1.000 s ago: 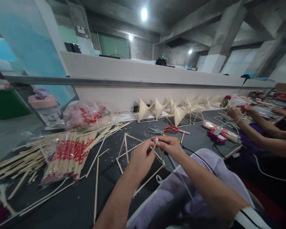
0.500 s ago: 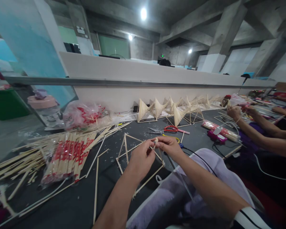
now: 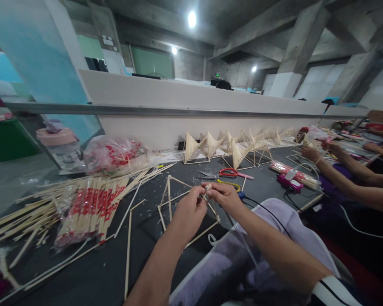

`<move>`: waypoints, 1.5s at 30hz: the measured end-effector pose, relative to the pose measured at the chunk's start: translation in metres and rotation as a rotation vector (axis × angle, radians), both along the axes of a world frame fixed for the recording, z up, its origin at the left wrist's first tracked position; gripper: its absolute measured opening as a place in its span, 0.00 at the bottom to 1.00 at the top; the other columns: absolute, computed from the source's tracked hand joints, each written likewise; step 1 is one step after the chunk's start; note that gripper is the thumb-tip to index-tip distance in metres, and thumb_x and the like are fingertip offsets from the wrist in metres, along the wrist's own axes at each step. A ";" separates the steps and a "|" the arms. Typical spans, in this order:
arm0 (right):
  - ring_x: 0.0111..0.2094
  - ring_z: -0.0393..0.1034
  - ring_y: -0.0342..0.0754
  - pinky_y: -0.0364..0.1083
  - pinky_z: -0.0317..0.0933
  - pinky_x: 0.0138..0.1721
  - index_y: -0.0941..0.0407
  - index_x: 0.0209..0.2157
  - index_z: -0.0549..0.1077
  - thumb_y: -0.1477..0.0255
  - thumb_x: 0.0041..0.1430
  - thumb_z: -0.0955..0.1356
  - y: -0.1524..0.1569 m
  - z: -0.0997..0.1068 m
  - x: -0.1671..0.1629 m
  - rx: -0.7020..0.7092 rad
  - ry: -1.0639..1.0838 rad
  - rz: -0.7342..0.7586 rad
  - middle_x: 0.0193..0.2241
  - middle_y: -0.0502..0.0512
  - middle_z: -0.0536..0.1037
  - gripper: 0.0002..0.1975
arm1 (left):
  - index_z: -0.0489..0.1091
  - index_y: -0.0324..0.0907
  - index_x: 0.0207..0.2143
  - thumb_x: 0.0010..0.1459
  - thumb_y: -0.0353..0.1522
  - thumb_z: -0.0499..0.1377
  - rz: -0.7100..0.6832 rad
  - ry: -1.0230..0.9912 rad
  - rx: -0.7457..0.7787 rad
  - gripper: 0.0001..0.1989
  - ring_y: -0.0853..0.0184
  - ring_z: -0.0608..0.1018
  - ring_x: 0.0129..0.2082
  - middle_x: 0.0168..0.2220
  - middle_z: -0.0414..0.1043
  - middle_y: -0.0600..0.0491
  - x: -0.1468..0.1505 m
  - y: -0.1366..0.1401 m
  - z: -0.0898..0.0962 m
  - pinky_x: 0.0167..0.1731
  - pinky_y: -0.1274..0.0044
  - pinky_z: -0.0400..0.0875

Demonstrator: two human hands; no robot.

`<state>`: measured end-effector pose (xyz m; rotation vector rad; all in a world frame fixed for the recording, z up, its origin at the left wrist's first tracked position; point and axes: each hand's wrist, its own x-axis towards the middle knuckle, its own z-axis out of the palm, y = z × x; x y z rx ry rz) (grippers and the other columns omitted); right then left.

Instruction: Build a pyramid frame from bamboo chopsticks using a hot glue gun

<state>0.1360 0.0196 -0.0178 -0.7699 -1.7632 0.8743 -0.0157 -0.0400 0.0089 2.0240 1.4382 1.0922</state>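
Observation:
My left hand (image 3: 190, 208) and my right hand (image 3: 224, 196) meet over the dark table, with thumbs and fingertips pinched at a corner of a wooden stick frame (image 3: 169, 197). A pale joint (image 3: 208, 188) shows between the fingertips; the exact contact of each finger is partly hidden. The frame is made of thin sticks joined into angled shapes, and its left part stands on the table. Beside my right wrist lie a blue piece with a black cable (image 3: 241, 195) and a long clear rod (image 3: 247, 246). Scissors with red handles (image 3: 228, 172) and a yellow-handled tool (image 3: 231, 184) lie just beyond.
Bagged chopsticks with red wrappers (image 3: 86, 208) and loose sticks (image 3: 25, 216) lie left. A pink-lidded bottle (image 3: 59, 144) and plastic bag (image 3: 111, 151) stand behind them. Finished-looking fanned stick structures (image 3: 238, 155) line the partition. A co-worker's hands (image 3: 311, 152) are at right, near a purple device (image 3: 290, 182).
My hands stay together at the frame's corner with only slight finger movement. The stick frame has shifted and tilted slightly. At right, the co-worker's hands have moved a little.

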 end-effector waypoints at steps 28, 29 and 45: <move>0.24 0.63 0.41 0.40 0.59 0.25 0.56 0.38 0.76 0.62 0.49 0.67 -0.002 0.000 0.002 -0.073 0.017 -0.012 0.25 0.51 0.73 0.16 | 0.59 0.44 0.46 0.58 0.33 0.48 -0.087 -0.117 -0.031 0.13 0.66 0.75 0.37 0.42 0.70 0.50 0.007 -0.001 -0.002 0.36 0.75 0.67; 0.23 0.62 0.41 0.40 0.58 0.24 0.56 0.37 0.76 0.62 0.49 0.67 -0.003 0.000 0.002 -0.084 0.029 -0.013 0.24 0.51 0.72 0.16 | 0.60 0.45 0.46 0.57 0.34 0.49 -0.068 -0.111 -0.021 0.13 0.67 0.75 0.35 0.40 0.71 0.51 0.006 -0.001 -0.001 0.35 0.75 0.67; 0.23 0.63 0.41 0.40 0.58 0.23 0.58 0.31 0.77 0.63 0.49 0.67 -0.006 0.005 0.009 -0.170 0.040 0.021 0.24 0.52 0.73 0.13 | 0.67 0.41 0.46 0.52 0.42 0.54 0.326 -0.219 0.167 0.21 0.70 0.69 0.31 0.38 0.70 0.51 -0.052 0.056 -0.002 0.33 0.78 0.64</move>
